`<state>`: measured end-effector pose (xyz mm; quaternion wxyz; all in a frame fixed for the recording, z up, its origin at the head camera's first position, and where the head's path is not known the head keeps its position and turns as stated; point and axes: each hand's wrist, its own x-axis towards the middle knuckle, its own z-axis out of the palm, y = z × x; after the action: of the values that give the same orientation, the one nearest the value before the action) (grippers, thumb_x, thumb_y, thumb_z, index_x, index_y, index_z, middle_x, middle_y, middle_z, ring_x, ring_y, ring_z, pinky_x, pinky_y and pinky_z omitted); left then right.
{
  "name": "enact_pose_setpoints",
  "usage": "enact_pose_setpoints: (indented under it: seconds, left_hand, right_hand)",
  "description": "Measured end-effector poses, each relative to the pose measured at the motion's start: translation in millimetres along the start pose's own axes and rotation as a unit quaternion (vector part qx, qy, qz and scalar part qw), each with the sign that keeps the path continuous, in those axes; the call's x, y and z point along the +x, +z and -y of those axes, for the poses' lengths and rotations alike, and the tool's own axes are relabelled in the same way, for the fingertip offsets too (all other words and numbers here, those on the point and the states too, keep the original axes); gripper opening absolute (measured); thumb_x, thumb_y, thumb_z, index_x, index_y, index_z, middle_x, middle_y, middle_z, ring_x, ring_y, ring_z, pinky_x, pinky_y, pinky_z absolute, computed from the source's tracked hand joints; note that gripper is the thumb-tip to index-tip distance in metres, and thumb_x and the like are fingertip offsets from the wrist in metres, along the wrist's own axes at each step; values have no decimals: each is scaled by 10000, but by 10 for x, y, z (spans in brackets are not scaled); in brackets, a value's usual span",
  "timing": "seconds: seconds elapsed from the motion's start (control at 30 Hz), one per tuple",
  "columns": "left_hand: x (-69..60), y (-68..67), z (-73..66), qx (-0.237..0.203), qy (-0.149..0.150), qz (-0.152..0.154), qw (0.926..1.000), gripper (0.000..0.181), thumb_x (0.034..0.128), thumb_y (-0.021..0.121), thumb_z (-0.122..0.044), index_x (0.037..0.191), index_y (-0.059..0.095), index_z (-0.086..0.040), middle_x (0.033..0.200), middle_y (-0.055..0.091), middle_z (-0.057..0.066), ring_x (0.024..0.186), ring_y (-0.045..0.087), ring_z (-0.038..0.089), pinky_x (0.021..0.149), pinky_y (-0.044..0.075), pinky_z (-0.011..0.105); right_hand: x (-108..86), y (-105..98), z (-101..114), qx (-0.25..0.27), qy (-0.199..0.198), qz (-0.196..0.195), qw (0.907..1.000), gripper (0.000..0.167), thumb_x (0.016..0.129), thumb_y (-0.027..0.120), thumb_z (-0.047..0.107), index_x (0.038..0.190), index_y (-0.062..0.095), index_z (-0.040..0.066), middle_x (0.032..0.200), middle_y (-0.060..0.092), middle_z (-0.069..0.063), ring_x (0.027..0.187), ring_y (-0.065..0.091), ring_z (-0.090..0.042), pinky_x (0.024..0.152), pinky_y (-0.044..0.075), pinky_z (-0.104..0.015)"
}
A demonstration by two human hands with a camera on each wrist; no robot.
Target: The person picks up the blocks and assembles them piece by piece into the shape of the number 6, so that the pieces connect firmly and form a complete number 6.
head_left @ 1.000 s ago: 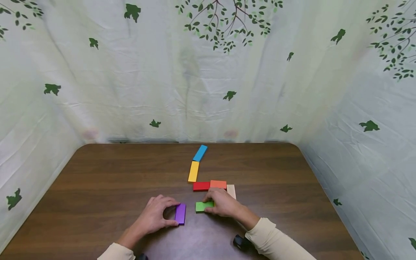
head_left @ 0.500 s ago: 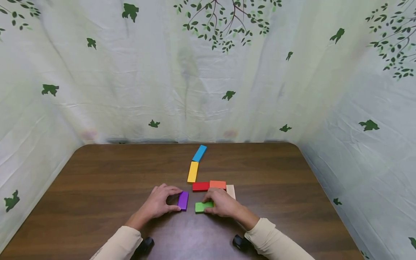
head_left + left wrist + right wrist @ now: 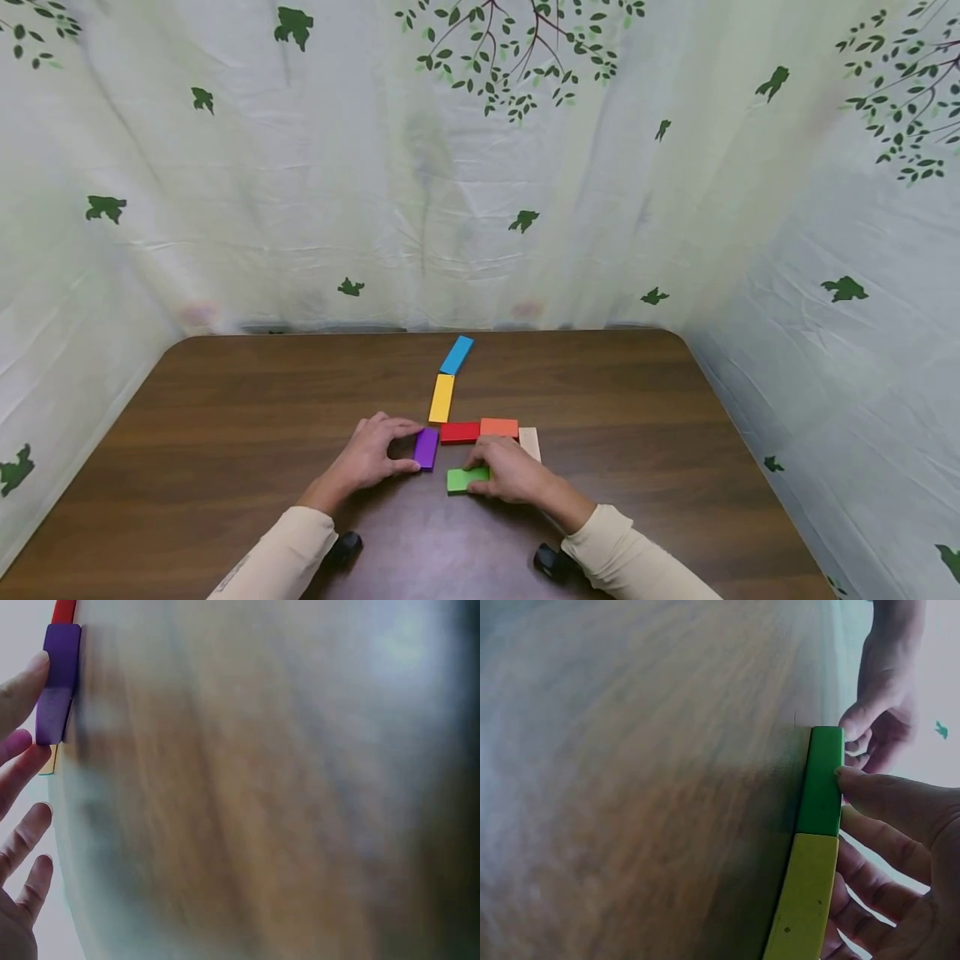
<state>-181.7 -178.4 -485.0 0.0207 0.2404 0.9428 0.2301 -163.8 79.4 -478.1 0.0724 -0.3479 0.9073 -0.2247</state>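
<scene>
My left hand [image 3: 371, 454] pinches a purple block [image 3: 426, 449] between thumb and fingertips, its far end close to the red block [image 3: 460, 432] and just below the yellow block [image 3: 442, 397]. In the left wrist view the thumb lies on the purple block's [image 3: 58, 682] side. A green block [image 3: 467, 481] lies nearer the person, and my right hand [image 3: 513, 473] grips it by its long sides. The right wrist view has a yellowish block [image 3: 802, 900] end to end with the green block [image 3: 823, 780]; whether it is the tan one I cannot tell.
An orange block [image 3: 499, 427] adjoins the red one, with a tan block [image 3: 529, 442] at its right, partly behind my right hand. A blue block [image 3: 457, 355] touches the yellow one's far end. The brown table [image 3: 622, 400] meets a leaf-printed curtain [image 3: 360, 208] behind.
My left hand has slid the purple block away from the person and slightly right, up beside the red block's left end. The right hand stays at the green block.
</scene>
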Motion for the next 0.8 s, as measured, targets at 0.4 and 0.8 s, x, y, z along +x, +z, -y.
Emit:
enact_pose_setpoints:
  seconds: [0.4, 0.8]
  left_hand:
    - [78, 16, 50, -133, -38, -33, 9999, 567, 739, 831, -347, 1225, 671, -104, 1189, 669, 51, 942, 498, 171, 778, 345, 354]
    - [83, 40, 61, -84, 84, -200, 9997, 570, 729, 836, -357, 1212, 677, -99, 1165, 682, 51, 929, 506, 173, 773, 343, 355]
  right_hand:
    - [-8, -19, 7, 7, -11, -23, 10000, 205, 806, 786, 211, 970, 739, 97, 919, 661, 46, 837, 520, -60, 772, 424, -215]
    - [-4, -12, 0, 33, -54, -14, 10000, 203, 803, 789, 204, 969, 743, 96, 919, 663, 52, 841, 529, -58, 775, 427, -212]
